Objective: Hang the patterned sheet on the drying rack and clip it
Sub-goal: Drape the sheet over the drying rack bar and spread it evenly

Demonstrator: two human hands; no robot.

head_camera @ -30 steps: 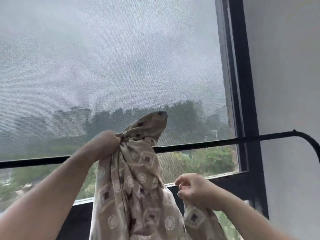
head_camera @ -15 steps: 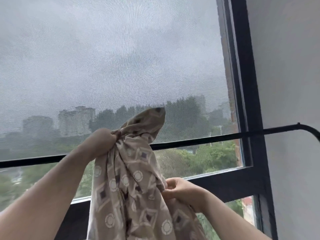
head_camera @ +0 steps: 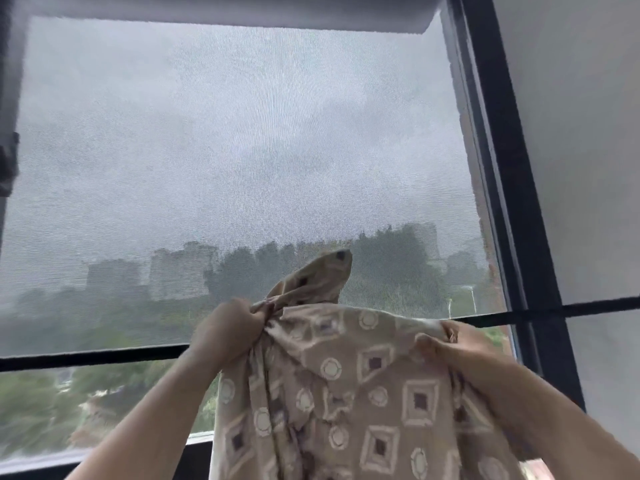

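The patterned sheet (head_camera: 349, 382) is beige with white circles and dark-centred squares. It hangs between my two raised hands, in front of the black bar of the drying rack (head_camera: 93, 357). My left hand (head_camera: 228, 332) grips a bunched corner, and a loose tip of cloth sticks up above it. My right hand (head_camera: 450, 351) pinches the upper edge further right, so the cloth is stretched flat between them. The upper edge sits at about the height of the bar. Whether the cloth touches the bar is unclear. No clip is in view.
Behind the bar is a large window with a mesh screen (head_camera: 242, 150), trees and buildings beyond. A dark window frame (head_camera: 502, 188) runs down the right, with a white wall (head_camera: 588, 168) beside it. The bar continues right across the wall (head_camera: 602, 306).
My right hand rose from the lower folds and took the upper edge, pulling the sheet out wide to the right. The camera tilted upward.
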